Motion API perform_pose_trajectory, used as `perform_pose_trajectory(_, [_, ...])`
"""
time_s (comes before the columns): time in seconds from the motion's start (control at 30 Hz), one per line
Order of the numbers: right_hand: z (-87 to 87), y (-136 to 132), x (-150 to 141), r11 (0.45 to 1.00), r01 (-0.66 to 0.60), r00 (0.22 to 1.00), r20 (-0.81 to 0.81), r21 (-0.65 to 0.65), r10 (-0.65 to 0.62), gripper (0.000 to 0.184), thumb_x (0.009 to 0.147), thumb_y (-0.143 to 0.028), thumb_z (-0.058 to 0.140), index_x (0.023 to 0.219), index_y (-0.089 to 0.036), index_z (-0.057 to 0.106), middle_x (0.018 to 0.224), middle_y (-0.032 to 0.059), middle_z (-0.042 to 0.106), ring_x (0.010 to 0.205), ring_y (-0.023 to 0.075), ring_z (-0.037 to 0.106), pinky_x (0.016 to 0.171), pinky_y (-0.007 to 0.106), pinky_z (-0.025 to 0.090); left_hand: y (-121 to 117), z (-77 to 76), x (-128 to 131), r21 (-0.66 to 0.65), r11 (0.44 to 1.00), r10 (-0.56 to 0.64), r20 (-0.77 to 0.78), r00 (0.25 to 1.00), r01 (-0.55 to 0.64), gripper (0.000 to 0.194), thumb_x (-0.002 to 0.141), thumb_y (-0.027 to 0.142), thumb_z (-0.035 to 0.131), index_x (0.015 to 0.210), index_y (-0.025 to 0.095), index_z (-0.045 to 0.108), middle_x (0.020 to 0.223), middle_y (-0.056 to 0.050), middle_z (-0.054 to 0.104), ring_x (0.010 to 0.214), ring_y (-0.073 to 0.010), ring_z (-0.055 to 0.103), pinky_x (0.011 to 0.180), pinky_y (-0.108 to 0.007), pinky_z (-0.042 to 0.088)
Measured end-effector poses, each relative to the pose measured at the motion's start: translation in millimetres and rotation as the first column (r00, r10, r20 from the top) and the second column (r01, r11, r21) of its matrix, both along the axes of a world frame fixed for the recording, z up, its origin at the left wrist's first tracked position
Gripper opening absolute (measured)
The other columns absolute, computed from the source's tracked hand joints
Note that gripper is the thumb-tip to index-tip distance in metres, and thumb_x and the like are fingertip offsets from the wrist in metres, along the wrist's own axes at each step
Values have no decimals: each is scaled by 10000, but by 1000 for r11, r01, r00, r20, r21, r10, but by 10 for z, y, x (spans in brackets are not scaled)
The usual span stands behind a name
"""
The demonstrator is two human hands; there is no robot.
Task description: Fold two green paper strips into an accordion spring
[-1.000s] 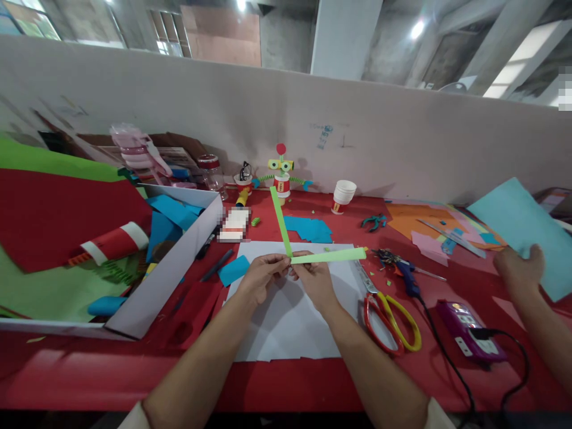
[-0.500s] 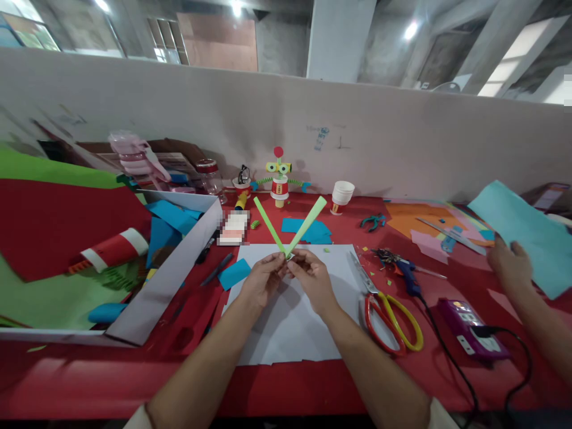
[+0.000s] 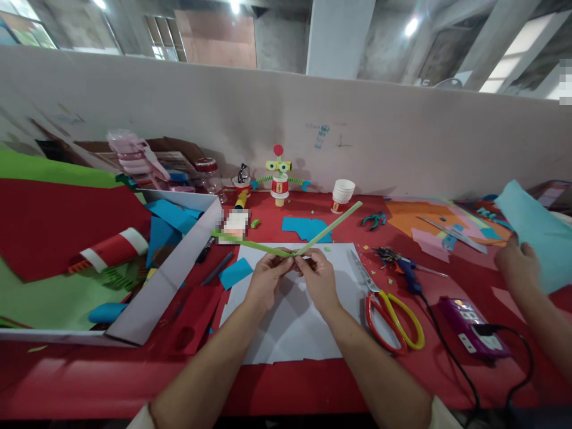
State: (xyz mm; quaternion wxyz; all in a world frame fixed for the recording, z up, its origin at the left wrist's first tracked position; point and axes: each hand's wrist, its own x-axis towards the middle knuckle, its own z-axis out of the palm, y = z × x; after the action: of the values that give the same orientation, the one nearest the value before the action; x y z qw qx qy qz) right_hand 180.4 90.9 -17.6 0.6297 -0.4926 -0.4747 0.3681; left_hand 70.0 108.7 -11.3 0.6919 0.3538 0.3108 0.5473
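Two light green paper strips meet between my fingertips above the white paper sheet (image 3: 304,322). My left hand (image 3: 267,277) is closed in a pinch on the left strip (image 3: 250,243), which points out to the left. Closed the same way, my right hand (image 3: 316,277) grips the right strip (image 3: 333,225), which slants up to the right. The joint between the strips is partly covered by my fingers. Beside my left hand lies a blue paper piece (image 3: 235,273). Scissors (image 3: 389,316) with red and yellow handles rest right of my right hand.
A white box (image 3: 179,280) of paper and cup parts stands at left. Behind are a paper-cup figure (image 3: 280,186) and stacked cups (image 3: 342,193). A glue gun (image 3: 409,274) and purple power strip (image 3: 473,330) lie right. Another person's hand (image 3: 518,262) holds light blue paper (image 3: 536,232).
The strips have swung from an upright V to a wider spread, the left one now lying nearly flat. Both hands keep their pinch. At right, the other person's hand and paper have shifted slightly right.
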Motion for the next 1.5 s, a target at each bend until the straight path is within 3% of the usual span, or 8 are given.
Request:
perform_pose_trajectory(0.37, [3, -24, -17, 1000, 11, 999, 34, -9, -10, 84, 759, -293, 625, 777, -212, 621, 690, -7, 608, 568, 130, 532, 550, 263, 441, 18, -23, -29, -40, 999, 18, 16, 1000, -17, 163, 622, 241, 773, 682, 158, 646, 703, -3, 649, 666, -119, 606, 748, -284, 488])
perform_pose_trajectory(0.57, [29, -34, -5, 1000, 18, 999, 47, -23, -16, 101, 763, -312, 616, 781, -214, 636, 703, 3, 623, 646, 154, 560, 580, 268, 441, 31, -20, -36, -68, 997, -22, 2, 1000, 22, 217, 600, 232, 787, 780, 145, 701, 786, -37, 690, 741, -141, 631, 786, -288, 485])
perform_pose_trajectory(0.77, [6, -29, -29, 998, -62, 996, 56, -16, 63, 168, 724, -258, 654, 890, -230, 652, 791, 9, 640, 693, 158, 593, 636, 280, 471, 60, -5, -44, -155, 988, 28, 32, 999, -23, 172, 575, 205, 791, 703, 151, 691, 701, 0, 668, 617, -81, 585, 637, -205, 469])
perform_pose_trajectory(1.1, [-19, -47, -21, 999, 1, 985, 170, 41, -8, 64, 781, -265, 603, 816, -241, 650, 775, 5, 632, 660, 152, 582, 611, 280, 470, 82, 6, -44, -279, 960, 24, 28, 999, -15, 183, 542, 132, 791, 692, 131, 686, 658, -14, 666, 595, -91, 588, 619, -215, 474])
perform_pose_trajectory(1.33, [6, -39, -63, 993, -112, 992, -59, -28, 110, 108, 786, -311, 596, 826, -211, 588, 716, -13, 622, 622, 139, 613, 582, 267, 506, 98, -73, -37, -176, 984, 33, -6, 999, -34, 196, 530, 187, 803, 678, 137, 685, 622, -4, 639, 581, -101, 543, 560, -224, 426])
perform_pose_trajectory(1.5, [11, -19, -28, 990, -137, 982, -139, -39, 131, 115, 766, -299, 613, 740, -193, 580, 647, -27, 589, 573, 117, 583, 561, 249, 484, 49, -63, -28, -61, 997, 39, -65, 997, -43, 140, 590, 198, 774, 687, 151, 684, 666, -11, 648, 661, -124, 564, 652, -252, 436])
